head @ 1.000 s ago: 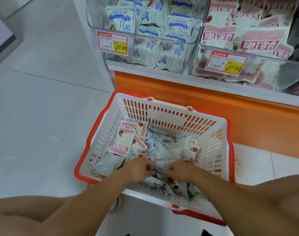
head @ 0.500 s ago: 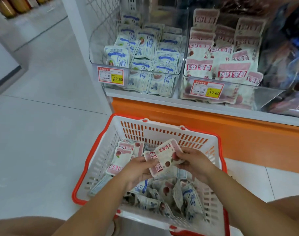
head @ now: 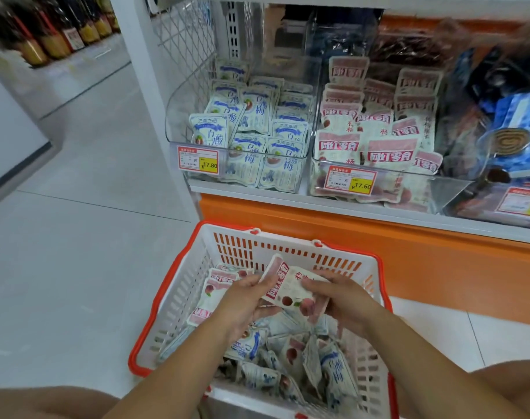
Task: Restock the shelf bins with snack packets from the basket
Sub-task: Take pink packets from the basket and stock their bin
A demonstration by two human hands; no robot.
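Two hands, one small stack: left hand (head: pixel 242 300) and right hand (head: pixel 339 300) hold a few pink-label packets (head: pixel 291 288) between them, above the basket (head: pixel 288 238) and lifted off the loose stock. Left fingers (head: pixel 251 282): curled round the stack's left edge, thumb on its face. Right fingers (head: pixel 315 285): pinched on the opposite edge; the number of packets in the grip cannot be counted. Below the fingers: loose packets (head: pixel 288 364), blue-label and pink-label mixed, heaped in the basket. Ahead of and above the fingertips, well apart from the stack: blue-label bin (head: pixel 174 116), clear-walled, beyond the left fingers; pink-label bin (head: pixel 445 189), clear-walled, beyond the right fingers and just beside the first. Step judged: squaring the stack before carrying it to the pink-label bin. Risks noted: slick packets may fan out and slip from the stack if one hand lets go before the other clamps firmly, falling back into the basket or onto the floor; the bins sit side by side, so a careless reach could place pink stock among blue; the pink-label bin looks piled high near its front wall, so additions laid there may slide over; a blue-label packet caught beneath the fingers could travel along unnoticed.
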